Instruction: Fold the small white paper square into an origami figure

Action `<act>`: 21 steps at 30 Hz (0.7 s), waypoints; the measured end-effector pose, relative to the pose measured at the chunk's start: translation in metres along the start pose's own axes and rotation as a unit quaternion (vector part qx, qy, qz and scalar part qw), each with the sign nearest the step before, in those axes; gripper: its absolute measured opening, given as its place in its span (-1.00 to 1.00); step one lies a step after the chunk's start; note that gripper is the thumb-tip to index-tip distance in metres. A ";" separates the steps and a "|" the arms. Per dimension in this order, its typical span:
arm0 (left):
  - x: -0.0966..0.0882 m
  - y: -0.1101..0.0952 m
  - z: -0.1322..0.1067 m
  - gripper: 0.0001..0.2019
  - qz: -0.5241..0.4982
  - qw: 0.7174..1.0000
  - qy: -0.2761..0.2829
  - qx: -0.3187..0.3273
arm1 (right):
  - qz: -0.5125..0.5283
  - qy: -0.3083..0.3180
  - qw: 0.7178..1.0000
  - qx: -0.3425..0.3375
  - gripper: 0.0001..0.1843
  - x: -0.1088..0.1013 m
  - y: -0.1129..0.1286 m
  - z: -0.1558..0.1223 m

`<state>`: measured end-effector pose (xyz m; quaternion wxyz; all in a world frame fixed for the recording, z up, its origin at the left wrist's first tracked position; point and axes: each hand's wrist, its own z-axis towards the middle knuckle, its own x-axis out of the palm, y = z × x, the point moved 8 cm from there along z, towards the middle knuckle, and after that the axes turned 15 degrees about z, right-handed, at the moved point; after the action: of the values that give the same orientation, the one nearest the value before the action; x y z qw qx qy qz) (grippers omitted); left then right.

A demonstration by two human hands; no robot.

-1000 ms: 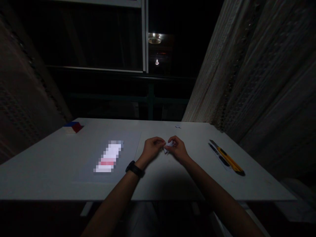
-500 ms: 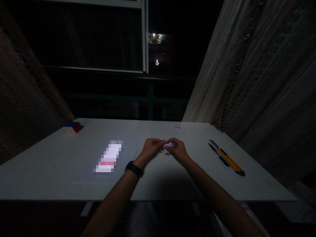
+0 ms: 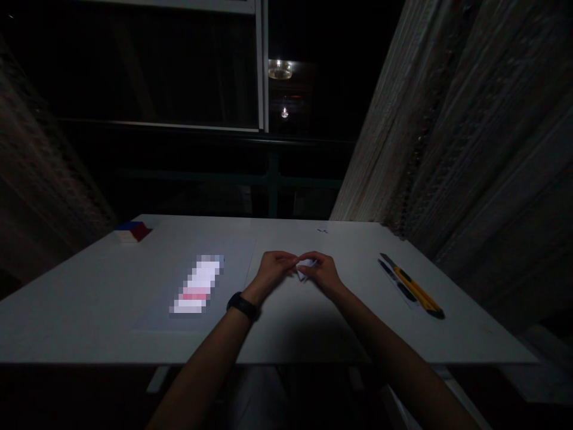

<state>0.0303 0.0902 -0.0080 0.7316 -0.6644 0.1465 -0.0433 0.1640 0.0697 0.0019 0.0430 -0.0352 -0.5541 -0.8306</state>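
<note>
Head view: one small white paper (image 3: 307,266) is pinched between the fingertips of the left hand (image 3: 272,272) and right hand (image 3: 326,273), with bare table (image 3: 313,322) all around; one yellow knife (image 3: 418,291) lies well right of them.

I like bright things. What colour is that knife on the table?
Yellow and black, seen in the head view: the knife lies right of the hands.

Both hands, left hand (image 3: 271,272) and right hand (image 3: 324,273), are pinching a small white paper piece (image 3: 306,266); a yellow utility knife (image 3: 417,291) is lying at three o'clock.
</note>
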 end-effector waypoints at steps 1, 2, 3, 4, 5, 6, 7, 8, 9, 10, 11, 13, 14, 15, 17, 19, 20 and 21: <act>-0.001 0.000 0.001 -0.71 0.016 1.000 -0.010 0.003 | -0.001 0.001 1.000 0.000 -0.73 0.001 0.001 0.000; -0.002 -0.001 0.001 -0.72 0.031 0.999 -0.020 0.008 | -0.001 0.001 1.000 0.001 -0.73 0.001 0.001 -0.001; -0.002 -0.002 0.001 -0.73 0.047 0.998 -0.029 0.016 | -0.001 0.001 1.000 0.001 -0.73 0.002 0.002 -0.001; -0.003 -0.003 0.002 -0.74 0.061 0.997 -0.037 0.024 | 0.002 0.003 1.000 0.001 -0.74 0.003 0.002 -0.001; -0.004 -0.005 0.002 -0.75 0.073 0.996 -0.046 0.033 | 0.005 0.005 1.000 0.000 -0.74 0.004 0.003 -0.001; -0.004 -0.007 0.001 -0.74 0.084 0.994 -0.055 0.040 | 0.010 0.008 1.000 -0.001 -0.73 0.004 0.004 -0.001; -0.005 -0.008 0.001 -0.74 0.094 0.992 -0.064 0.046 | 0.017 0.011 1.000 -0.002 -0.70 0.005 0.004 -0.001; -0.006 -0.010 0.000 -0.73 0.103 0.991 -0.073 0.053 | 0.027 0.016 1.000 -0.002 -0.64 0.006 0.004 -0.001; -0.007 -0.012 -0.001 -0.73 0.111 0.989 -0.082 0.060 | 0.040 0.022 0.999 0.002 -0.55 0.007 0.004 -0.001; -0.009 -0.015 -0.002 -0.73 0.120 0.986 -0.090 0.068 | 0.056 0.033 0.998 0.008 -0.45 0.009 0.004 -0.001; -0.010 -0.017 -0.003 -0.73 0.130 0.984 -0.098 0.077 | 0.074 0.046 0.996 0.017 -0.35 0.011 0.003 -0.001; -0.012 -0.021 -0.005 -0.75 0.151 0.978 -0.107 0.092 | 0.109 0.074 0.991 0.036 -0.20 0.016 0.002 -0.002; -0.012 -0.023 -0.006 -0.76 0.161 0.976 -0.111 0.097 | 0.122 0.084 0.988 0.045 -0.16 0.018 0.002 -0.003; -0.013 -0.024 -0.006 -0.76 0.169 0.974 -0.115 0.101 | 0.132 0.088 0.986 0.052 -0.14 0.019 0.001 -0.004; -0.015 -0.026 -0.007 -0.77 0.177 0.971 -0.120 0.107 | 0.142 0.084 0.984 0.068 -0.14 0.019 0.000 -0.004; -0.014 -0.026 -0.007 -0.77 0.179 0.970 -0.120 0.110 | 0.145 0.070 0.983 0.083 -0.19 0.018 -0.002 -0.005; -0.014 -0.026 -0.007 -0.77 0.180 0.970 -0.117 0.113 | 0.143 0.060 0.984 0.089 -0.23 0.016 -0.004 -0.004; -0.013 -0.026 -0.007 -0.77 0.181 0.970 -0.114 0.116 | 0.138 0.050 0.985 0.091 -0.27 0.015 -0.005 -0.004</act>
<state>0.0195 0.0838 0.0195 0.8110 -0.5382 0.1740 0.1497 0.1486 0.0672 -0.0025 0.1880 -0.0660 -0.6147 -0.7631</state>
